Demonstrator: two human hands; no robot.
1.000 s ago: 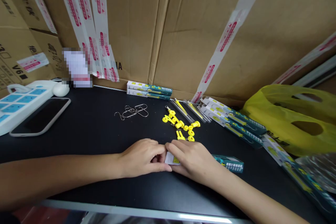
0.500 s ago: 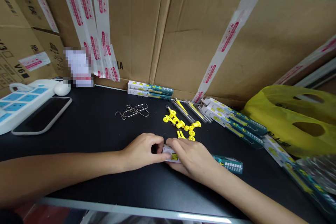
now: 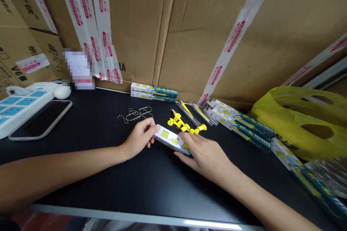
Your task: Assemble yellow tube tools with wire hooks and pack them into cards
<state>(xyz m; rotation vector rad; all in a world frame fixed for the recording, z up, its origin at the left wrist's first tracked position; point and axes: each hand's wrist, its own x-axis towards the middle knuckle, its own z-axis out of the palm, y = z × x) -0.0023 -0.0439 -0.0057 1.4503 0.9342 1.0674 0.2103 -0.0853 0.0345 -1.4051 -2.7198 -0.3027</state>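
A slim printed cardboard box [image 3: 168, 138], white with yellow lettering at its left end, is held between both hands above the black table. My left hand [image 3: 140, 134] pinches the box's left end between thumb and fingers. Wrapped over its other end, my right hand [image 3: 204, 151] hides much of that side. Just behind the box lie loose yellow plastic parts [image 3: 185, 127], some of them covered by the box and right hand. Bent metal hooks [image 3: 137, 113] rest beyond my left hand.
Two similar boxes [image 3: 153, 92] are stacked at the back, with more boxes [image 3: 241, 124] at right. Clear tubes with yellow pieces [image 3: 189, 112] lie between them. A yellow plastic bag [image 3: 298, 122] sits far right. At left are a phone [image 3: 42, 121] and a power strip [image 3: 25, 104].
The box has come up and to the left, its white end now tilted toward the back left. Both hands moved with it, and the left fingers now pinch its end.
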